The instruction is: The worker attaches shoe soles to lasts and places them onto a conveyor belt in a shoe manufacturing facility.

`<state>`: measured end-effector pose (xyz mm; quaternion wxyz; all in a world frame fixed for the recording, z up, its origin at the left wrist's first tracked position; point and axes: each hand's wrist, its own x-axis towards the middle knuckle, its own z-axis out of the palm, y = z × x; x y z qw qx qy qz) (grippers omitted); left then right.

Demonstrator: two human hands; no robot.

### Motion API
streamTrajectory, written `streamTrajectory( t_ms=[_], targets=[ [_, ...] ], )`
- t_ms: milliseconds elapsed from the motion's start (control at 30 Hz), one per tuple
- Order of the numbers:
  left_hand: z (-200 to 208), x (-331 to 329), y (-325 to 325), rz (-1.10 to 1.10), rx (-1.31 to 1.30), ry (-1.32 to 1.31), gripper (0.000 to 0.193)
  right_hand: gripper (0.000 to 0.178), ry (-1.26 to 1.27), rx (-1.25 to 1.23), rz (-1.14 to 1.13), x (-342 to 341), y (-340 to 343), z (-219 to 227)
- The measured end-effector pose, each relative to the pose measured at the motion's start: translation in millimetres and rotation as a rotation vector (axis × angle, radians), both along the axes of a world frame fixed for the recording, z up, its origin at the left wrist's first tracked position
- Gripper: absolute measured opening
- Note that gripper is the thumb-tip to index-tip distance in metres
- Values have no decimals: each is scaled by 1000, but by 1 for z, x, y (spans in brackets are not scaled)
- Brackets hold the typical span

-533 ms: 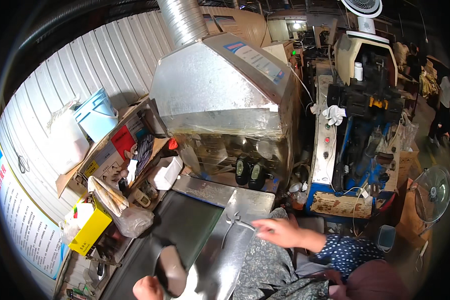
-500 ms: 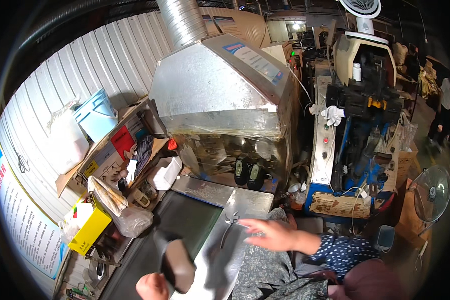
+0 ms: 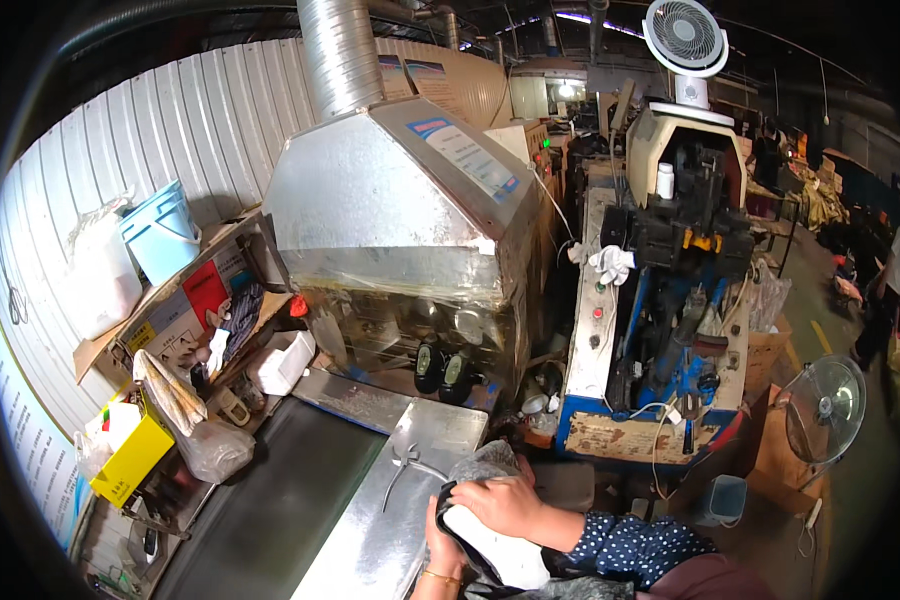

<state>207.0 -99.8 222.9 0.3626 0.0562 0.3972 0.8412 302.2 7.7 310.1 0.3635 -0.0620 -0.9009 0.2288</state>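
Both my hands meet at the lower middle on a shoe [image 3: 498, 552] with a white sole and a black upper. My right hand [image 3: 505, 500] lies flat on top of it, the dotted blue sleeve trailing off to the right. My left hand [image 3: 438, 538], a gold bangle at its wrist, grips the shoe's black end from below. The shoe is held over the near right edge of a bare metal plate [image 3: 370, 540]. A pair of metal pliers [image 3: 406, 464] lies on that plate, just beyond my hands. A crumpled grey plastic bag [image 3: 485, 462] sits behind my right hand.
A dark conveyor belt [image 3: 270, 510] runs along the plate's left side into a large hooded metal oven [image 3: 400, 200] with a duct. Cluttered cardboard shelves [image 3: 185, 310], a yellow box [image 3: 130, 455] and a white tub are on the left. A blue machine [image 3: 660, 330] and floor fan [image 3: 820, 410] stand right.
My left hand has brought the dark shoe from over the belt to the right. My right hand has drawn back from the plate onto the shoe, so both hands now hold it.
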Motion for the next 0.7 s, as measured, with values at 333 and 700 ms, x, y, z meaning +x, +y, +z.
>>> streamTrajectory(
  t_ms=[333, 700],
  targets=[
    [34, -10, 12, -232, -49, -20, 42, 35, -60, 155, 301, 12, 34, 36],
    [63, 14, 33, -241, -194, 49, 41, 23, -27, 166, 116, 38, 53, 35]
  ],
)
